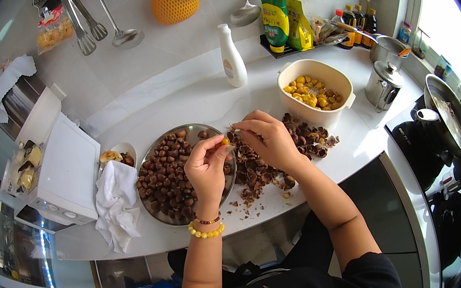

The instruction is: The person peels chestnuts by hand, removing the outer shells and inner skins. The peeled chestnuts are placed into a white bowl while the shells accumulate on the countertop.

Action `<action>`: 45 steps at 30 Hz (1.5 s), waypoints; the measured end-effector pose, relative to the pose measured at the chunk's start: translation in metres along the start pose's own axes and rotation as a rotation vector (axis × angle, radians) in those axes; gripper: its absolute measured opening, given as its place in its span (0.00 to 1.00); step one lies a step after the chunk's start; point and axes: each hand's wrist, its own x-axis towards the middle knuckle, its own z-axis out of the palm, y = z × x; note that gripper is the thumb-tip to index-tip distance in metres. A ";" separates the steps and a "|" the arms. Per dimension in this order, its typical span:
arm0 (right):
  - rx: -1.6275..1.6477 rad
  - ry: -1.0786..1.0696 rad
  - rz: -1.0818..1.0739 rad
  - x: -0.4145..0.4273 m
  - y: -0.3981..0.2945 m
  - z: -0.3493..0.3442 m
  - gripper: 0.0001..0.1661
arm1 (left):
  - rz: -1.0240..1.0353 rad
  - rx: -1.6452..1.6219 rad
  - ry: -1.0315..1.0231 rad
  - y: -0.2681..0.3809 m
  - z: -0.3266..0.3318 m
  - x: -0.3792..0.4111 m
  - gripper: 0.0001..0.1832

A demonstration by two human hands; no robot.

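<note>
My left hand (207,160), with two beaded bracelets at the wrist, pinches a yellow peeled chestnut (225,141) between thumb and fingertips. Just right of it, my right hand (269,139) hovers above a heap of broken chestnut shells (255,169), its thumb and index finger close together; whether a scrap is between them I cannot tell. Under my left hand lies a round metal tray (159,220) full of brown unpeeled chestnuts (169,174). Beyond the shells stands a cream plastic basin (318,115) holding peeled yellow chestnuts (311,92).
A white bottle (233,58) stands near the wall. Left of the tray are a crumpled white cloth (117,202), a small bowl (127,151) and a white countertop appliance (66,170). To the right are a steel pot with lid (383,84) and a pan (449,115) at the stove.
</note>
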 end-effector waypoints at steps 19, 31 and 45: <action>0.065 -0.065 -0.169 -0.003 0.003 0.005 0.13 | -0.065 -0.053 -0.040 0.002 0.000 -0.001 0.08; 0.082 -0.033 -0.096 -0.007 0.002 0.008 0.11 | -0.120 -0.181 -0.062 -0.003 -0.001 0.001 0.09; 0.054 0.060 -0.054 -0.009 -0.002 0.016 0.10 | -0.162 -0.215 -0.082 -0.003 0.001 0.001 0.08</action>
